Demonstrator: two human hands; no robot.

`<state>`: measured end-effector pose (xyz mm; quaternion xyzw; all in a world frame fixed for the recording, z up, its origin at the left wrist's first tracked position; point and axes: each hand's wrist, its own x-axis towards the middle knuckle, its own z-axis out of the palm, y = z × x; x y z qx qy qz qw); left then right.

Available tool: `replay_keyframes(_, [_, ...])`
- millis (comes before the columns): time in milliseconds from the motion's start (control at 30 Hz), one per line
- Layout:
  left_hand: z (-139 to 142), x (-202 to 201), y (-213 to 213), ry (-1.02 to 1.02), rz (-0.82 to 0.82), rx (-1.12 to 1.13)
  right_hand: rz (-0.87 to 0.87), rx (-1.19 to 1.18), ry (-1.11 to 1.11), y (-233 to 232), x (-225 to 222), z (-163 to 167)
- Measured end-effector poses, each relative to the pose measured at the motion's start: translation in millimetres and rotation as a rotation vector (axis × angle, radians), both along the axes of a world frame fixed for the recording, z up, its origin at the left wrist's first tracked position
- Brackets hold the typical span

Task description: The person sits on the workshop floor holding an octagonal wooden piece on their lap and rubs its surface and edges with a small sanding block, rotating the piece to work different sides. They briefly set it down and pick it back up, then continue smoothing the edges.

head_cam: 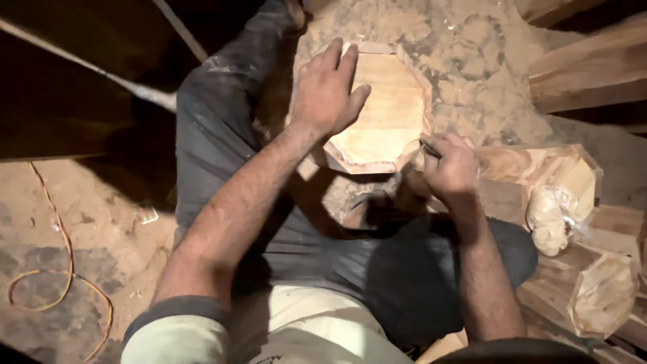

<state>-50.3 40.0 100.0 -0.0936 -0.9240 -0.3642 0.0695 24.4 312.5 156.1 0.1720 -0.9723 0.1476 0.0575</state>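
Mostly dim, left hand [328, 87] flat on octagonal wood piece [385, 111], right hand [450, 165] fisted round half-hidden tool [430, 149].

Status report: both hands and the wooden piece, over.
Left hand flat on the octagonal wooden piece, steadying it. Right hand gripping a thin tool at its lower right edge. Nothing in the way.

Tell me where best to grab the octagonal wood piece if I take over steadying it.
Probably the upper-right rim of the octagonal piece, from the far side. It lies flat side up, its raised straight edges giving flat faces to pinch. The left hand already covers the left part, and the right hand works a thin tool at the lower-right edge, so only that side is free.
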Motion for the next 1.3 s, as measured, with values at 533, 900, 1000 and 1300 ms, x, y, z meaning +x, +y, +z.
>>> replay_keyframes(533, [3.8, 0.3, 1.3, -0.039, -0.003, 0.019, 0.123, 0.075, -0.029, -52.6, 38.8, 23.8])
replay_keyframes(900, [0.2, -4.2, 1.1, -0.054, -0.019, 0.007, -0.083, -0.091, -0.175, -12.3, -9.6, 7.9])
replay_keyframes(1000, [-1.6, -5.1, 0.6, -0.015, -0.016, 0.026, 0.034, -0.033, -0.194, -16.6, -11.2, 0.2])
replay_keyframes(1300, [-1.7, -6.4, -1.3, -0.023, -0.02, 0.049, -0.127, -0.378, -0.428, 15.3, -0.5, 17.8])
